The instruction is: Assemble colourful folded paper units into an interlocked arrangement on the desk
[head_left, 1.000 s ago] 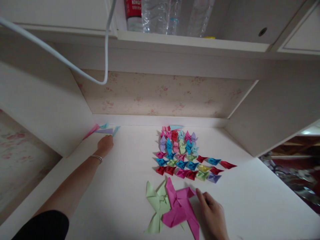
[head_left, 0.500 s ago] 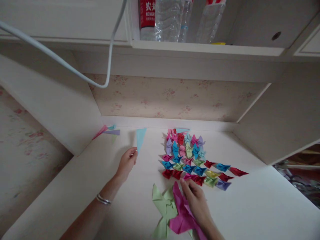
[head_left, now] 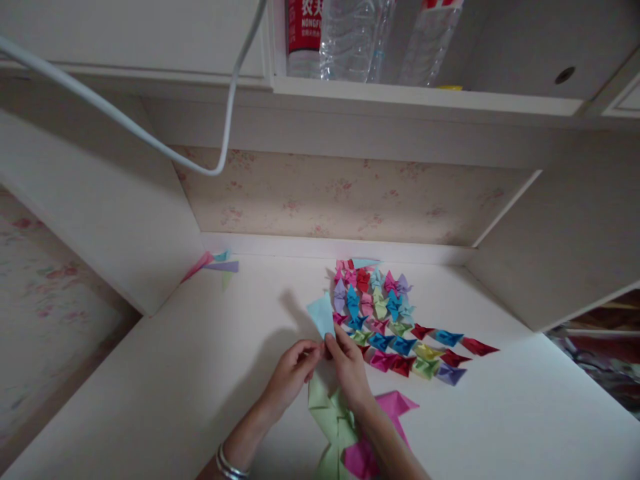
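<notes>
A folded piece of light blue paper (head_left: 321,316) stands up from my fingertips above the white desk. My right hand (head_left: 349,368) pinches its lower end. Close against that end, my left hand (head_left: 295,369) is closed too, its thumb and forefinger pinched at the paper's bottom tip, which the fingers mostly hide. Beneath my hands lies a large light green paper figure (head_left: 331,427). Beside it, a large magenta paper figure (head_left: 395,407) is partly covered by my right forearm. Just beyond my right hand are rows of small folded paper pieces (head_left: 381,341) in many colours.
Several folded paper strips (head_left: 220,266) lie at the desk's back left corner. Side panels close in the white desk (head_left: 500,413) left and right. Overhead, a shelf (head_left: 425,97) holds plastic bottles (head_left: 350,40), and a white cable (head_left: 150,140) hangs at upper left.
My left hand has brought the light blue paper right and nearer. My right hand has left the magenta figure and moved up to the blue paper. The magenta figure now lies on the desk.
</notes>
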A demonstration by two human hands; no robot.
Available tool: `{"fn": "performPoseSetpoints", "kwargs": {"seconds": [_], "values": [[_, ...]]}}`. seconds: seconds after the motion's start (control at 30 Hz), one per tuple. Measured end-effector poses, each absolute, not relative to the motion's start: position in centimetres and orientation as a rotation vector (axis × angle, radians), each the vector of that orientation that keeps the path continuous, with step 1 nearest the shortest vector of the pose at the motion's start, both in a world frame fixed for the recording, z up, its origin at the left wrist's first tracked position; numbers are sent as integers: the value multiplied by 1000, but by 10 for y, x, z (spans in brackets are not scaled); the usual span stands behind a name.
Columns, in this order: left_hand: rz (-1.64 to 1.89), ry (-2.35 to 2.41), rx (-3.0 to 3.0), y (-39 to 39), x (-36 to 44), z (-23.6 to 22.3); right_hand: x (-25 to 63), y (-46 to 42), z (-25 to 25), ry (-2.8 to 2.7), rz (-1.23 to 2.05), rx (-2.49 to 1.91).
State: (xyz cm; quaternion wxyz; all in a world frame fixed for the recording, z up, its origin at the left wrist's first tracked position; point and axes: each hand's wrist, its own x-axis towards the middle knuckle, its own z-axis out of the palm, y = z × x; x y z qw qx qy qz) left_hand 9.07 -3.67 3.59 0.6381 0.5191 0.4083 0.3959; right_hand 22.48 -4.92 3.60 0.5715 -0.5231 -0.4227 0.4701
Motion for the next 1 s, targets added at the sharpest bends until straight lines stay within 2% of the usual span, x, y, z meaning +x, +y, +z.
{"fn": "performPoseSetpoints", "kwargs": {"seconds": [0.27, 0.67, 1.0], "values": [[1042, 1025, 1066, -21, 71, 31, 234, -68, 11, -930, 1330, -1195], [1112, 1073, 994, -21, 72, 28, 243, -62, 8, -673, 1148, -1094], [1131, 1054, 819, -25, 72, 28, 243, -62, 11, -564, 1172, -909]]}}
